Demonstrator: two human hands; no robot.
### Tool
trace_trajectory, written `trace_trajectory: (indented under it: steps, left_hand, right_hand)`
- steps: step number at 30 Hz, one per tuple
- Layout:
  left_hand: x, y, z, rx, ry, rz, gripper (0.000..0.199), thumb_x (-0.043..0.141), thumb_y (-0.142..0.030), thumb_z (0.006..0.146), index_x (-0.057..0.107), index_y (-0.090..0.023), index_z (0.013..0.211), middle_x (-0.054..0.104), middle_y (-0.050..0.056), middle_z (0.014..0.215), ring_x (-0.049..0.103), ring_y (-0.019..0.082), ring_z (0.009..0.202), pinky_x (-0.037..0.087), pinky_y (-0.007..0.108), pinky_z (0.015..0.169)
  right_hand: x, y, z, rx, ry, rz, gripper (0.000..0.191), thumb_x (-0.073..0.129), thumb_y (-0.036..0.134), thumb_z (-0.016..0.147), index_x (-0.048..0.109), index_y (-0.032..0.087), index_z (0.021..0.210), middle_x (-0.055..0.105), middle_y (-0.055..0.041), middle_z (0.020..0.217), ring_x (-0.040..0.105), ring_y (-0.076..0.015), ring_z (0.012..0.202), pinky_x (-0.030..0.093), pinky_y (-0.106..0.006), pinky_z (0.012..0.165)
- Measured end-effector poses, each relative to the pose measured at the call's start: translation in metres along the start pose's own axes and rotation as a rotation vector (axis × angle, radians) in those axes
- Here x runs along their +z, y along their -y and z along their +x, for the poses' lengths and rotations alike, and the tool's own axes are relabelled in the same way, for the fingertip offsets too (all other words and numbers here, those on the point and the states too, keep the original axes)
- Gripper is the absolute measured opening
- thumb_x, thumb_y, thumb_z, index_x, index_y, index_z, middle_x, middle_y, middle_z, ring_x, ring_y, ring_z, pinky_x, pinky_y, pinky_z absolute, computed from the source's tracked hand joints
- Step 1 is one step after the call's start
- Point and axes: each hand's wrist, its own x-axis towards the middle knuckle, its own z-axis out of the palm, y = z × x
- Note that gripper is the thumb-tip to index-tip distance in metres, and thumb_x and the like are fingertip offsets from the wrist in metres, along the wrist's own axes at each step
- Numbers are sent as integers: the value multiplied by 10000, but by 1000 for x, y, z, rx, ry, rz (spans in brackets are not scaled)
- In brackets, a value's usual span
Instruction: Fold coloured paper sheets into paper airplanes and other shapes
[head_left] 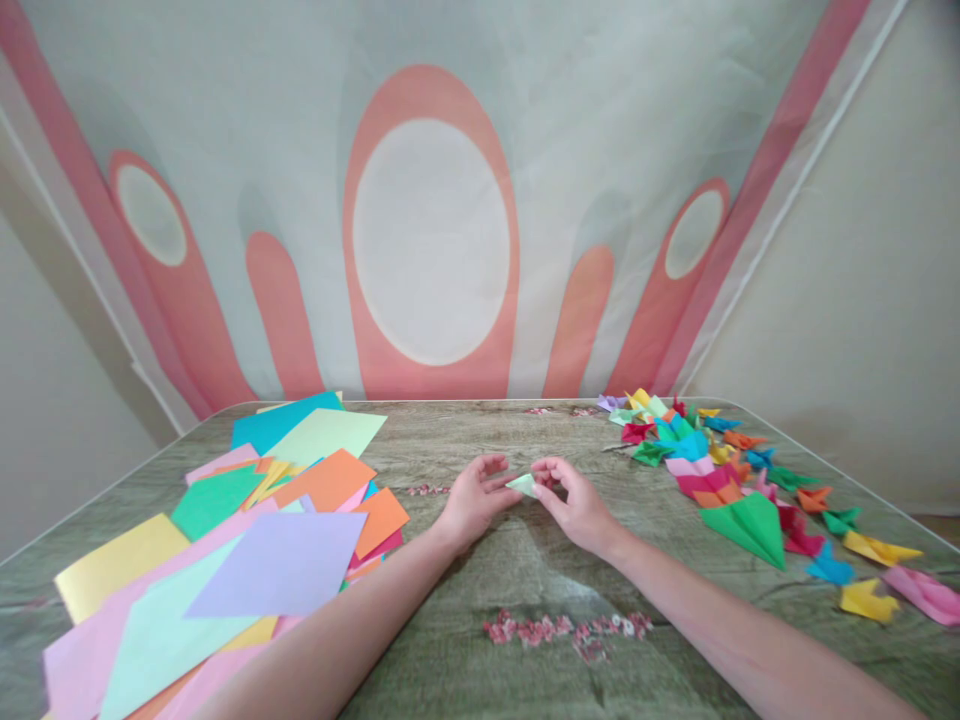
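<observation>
Over the middle of the wood-patterned table, a small pale green folded paper [523,485] is held between my two hands. My left hand [476,497] pinches its left end, thumb and fingertips brought together. From the other side, my right hand [571,505] grips the right end between thumb and bent fingers. The paper looks like a narrow pointed shape with several layers; its exact folds are too small to make out, and the fingertips cover both ends.
Loose coloured paper sheets, a lilac one [281,563] on top, are heaped on the left. Several folded paper figures lie along the right, among them a green paper plane [746,528]. Behind the table [450,640] hangs a printed cloth backdrop [300,100].
</observation>
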Motion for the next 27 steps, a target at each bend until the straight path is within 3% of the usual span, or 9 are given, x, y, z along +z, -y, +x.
trace_trajectory:
  steps: [4,9,27]
  left_hand:
    - [3,-4,-4,-135,36,0,518,795,-211,566,549,-99,1008,665,92,877,628,128,694,515,265,689]
    - [7,-8,-9,-154,56,-3,518,798,-258,559,571,-113,1002,679,57,804,609,109,650,502,204,588]
    - [10,-3,-7,-126,31,95,419,755,-200,598,581,-107,968,664,29,668,614,114,591,464,190,547]
  right_hand:
    - [-1,2,0,12,-9,10,206,512,251,812,489,187,1006,565,-18,800,548,-158,750,441,-308,726]
    - [0,2,-1,29,32,51,212,529,249,804,485,184,1000,574,-25,821,548,-157,756,442,-301,713]
    - [3,4,-4,65,29,41,182,538,235,788,470,187,950,552,1,746,534,-143,679,436,-280,648]
